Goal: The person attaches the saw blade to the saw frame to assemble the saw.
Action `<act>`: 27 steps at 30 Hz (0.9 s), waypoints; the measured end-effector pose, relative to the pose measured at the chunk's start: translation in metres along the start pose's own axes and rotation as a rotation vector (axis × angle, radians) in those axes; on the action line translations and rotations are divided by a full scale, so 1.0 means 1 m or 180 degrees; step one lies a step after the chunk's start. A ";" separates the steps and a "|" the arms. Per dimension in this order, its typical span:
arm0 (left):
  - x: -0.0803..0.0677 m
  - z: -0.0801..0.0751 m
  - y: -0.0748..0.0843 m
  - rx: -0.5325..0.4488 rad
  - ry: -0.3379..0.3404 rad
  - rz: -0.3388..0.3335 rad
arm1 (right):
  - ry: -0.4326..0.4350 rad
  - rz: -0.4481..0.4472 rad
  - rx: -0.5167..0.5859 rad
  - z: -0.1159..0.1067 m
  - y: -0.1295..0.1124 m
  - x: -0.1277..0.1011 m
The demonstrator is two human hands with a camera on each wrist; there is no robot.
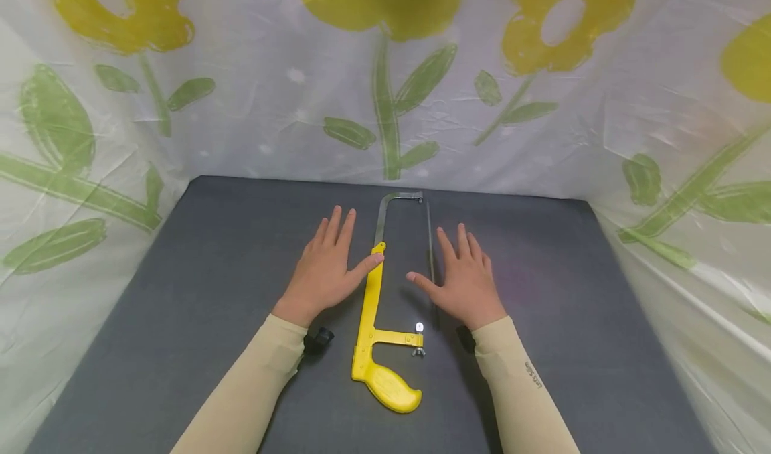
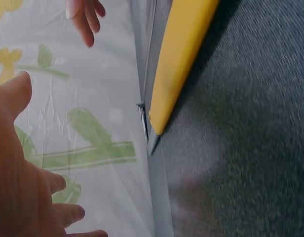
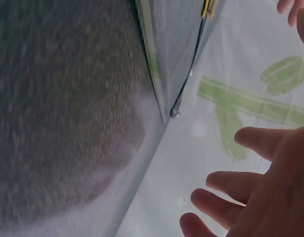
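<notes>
Evidently the hacksaw (image 1: pixel 385 307), lying mid-mat between both hands, is only being approached: the left hand (image 1: pixel 325 271) and right hand (image 1: pixel 460 280) are spread flat, gripping nothing, so a grasp is judged next.

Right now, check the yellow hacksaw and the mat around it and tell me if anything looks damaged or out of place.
Nothing stands out. The yellow-framed metal hacksaw lies flat and whole on the dark grey mat, its blade in the frame. The left hand touches the frame with its thumb; the right hand lies flat beside the blade.
</notes>
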State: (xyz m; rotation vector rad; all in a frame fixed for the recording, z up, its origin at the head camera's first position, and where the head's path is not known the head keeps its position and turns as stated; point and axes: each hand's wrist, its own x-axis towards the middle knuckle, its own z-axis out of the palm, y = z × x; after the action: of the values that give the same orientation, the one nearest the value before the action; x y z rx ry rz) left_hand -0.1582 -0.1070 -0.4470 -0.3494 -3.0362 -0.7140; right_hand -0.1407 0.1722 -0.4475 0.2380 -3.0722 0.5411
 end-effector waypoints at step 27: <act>0.003 0.015 0.034 -0.0304 -0.0404 -0.0038 | -0.0014 -0.0057 0.0181 0.005 -0.001 0.003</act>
State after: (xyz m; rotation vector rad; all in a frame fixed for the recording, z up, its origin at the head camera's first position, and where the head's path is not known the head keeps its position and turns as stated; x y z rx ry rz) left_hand -0.1529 -0.0699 -0.4451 -0.3926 -3.1317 -0.8726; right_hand -0.1436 0.1689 -0.4518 0.2677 -3.0586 0.6286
